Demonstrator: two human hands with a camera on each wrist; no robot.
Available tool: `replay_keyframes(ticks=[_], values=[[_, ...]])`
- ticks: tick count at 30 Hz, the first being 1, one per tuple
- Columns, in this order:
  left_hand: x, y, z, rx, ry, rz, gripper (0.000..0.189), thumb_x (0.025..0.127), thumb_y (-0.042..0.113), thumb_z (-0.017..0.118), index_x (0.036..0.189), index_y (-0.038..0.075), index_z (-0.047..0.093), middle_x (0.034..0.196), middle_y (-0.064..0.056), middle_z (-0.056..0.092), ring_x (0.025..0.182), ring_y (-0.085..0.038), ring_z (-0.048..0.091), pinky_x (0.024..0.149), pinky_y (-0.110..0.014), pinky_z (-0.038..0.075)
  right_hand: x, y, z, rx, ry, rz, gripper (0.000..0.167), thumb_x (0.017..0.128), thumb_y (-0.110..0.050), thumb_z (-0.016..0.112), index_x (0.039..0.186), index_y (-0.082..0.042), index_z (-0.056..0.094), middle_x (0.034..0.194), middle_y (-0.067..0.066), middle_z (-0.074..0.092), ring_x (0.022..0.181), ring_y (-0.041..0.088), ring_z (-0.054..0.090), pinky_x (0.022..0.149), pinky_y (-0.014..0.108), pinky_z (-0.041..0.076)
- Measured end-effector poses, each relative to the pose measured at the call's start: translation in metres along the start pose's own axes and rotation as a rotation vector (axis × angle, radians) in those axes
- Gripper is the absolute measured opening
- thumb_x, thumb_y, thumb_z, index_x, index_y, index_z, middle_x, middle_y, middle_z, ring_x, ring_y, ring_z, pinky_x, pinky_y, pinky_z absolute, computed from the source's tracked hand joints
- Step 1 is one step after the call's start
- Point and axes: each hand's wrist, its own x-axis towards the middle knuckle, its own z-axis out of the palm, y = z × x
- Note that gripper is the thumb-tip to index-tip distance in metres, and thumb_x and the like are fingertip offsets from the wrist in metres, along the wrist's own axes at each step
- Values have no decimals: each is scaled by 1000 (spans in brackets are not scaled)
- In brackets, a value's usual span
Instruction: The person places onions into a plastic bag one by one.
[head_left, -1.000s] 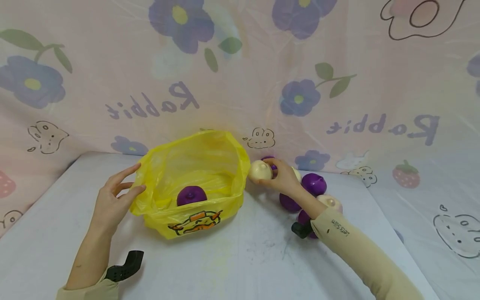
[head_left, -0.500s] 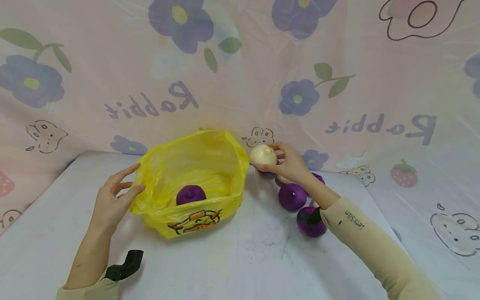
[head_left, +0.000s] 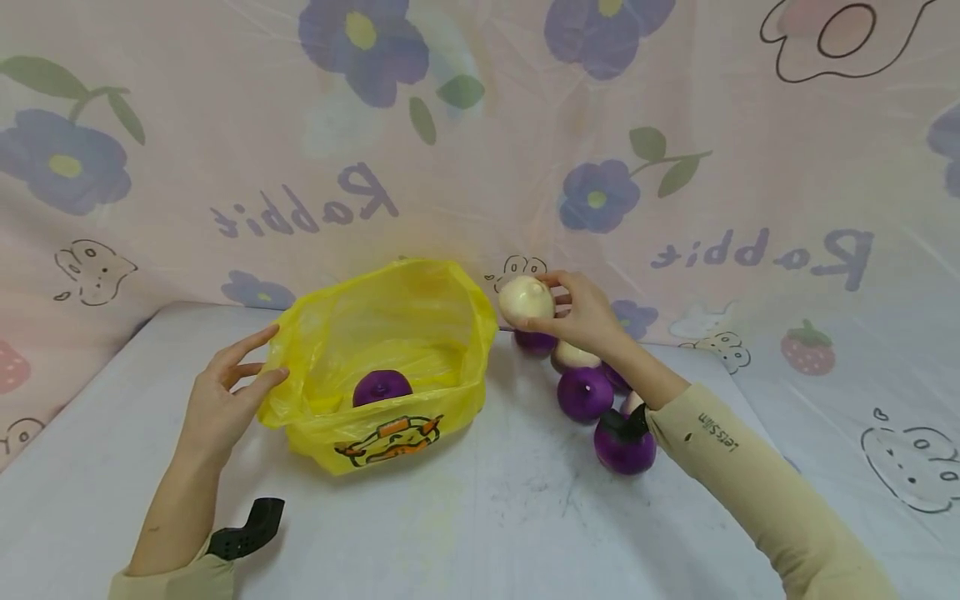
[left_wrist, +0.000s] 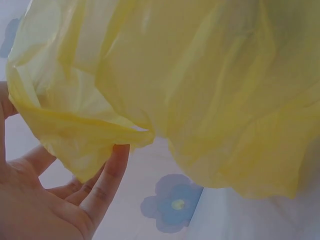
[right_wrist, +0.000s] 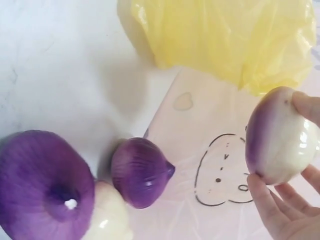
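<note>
A yellow plastic bag (head_left: 315, 450) stands with its mouth wide on the table, a purple onion (head_left: 382, 389) inside it. My left hand (head_left: 225, 400) touches the bag's left rim with thumb and index finger spread apart; the left wrist view has this hand (left_wrist: 60, 200) at the yellow film. In my right hand (head_left: 581, 315) I grip a cream onion (head_left: 525, 302), raised to the right of the bag. The right wrist view shows this onion (right_wrist: 280, 137) purple on one side and white on the other, between thumb and fingers.
Beneath my right arm lie several onions, among them a purple onion (head_left: 585, 394), a cream onion (head_left: 577, 356) and a nearer purple onion (head_left: 625, 450). A patterned cloth (head_left: 450, 167) hangs behind the white table (head_left: 450, 533).
My right hand has lifted the cream onion upward from beside the bag, uncovering more of the onions below. My left hand has stayed at the bag's rim.
</note>
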Motion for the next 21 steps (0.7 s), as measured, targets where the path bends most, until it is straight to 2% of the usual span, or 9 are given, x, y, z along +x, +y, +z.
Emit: replay_keyframes(ticks=[8,16,21], values=[[0,1,1,-2,-8,13,54,94,24,60,145,21,43,146,-15,33,94,5,45,67,-11,48,5,-15,-2,25,-23,-26,73,74,-29,83,135,-8,50,138,11,50,112,34,59,88,41,54],[-1,3,3,-20,-11,35,54,94,22,61,145,20,44,145,-14,35,96,3,45,68,-10,48,11,-37,-3,48,-15,-75,71,74,-31,82,135,-11,51,130,8,54,108,28,60,88,40,54],[-2,3,3,-6,-16,24,53,94,23,60,145,21,43,146,-14,34,96,3,45,68,-10,47,17,-53,-2,47,-35,-108,71,74,-32,82,135,-11,51,133,6,52,109,26,60,89,38,54]])
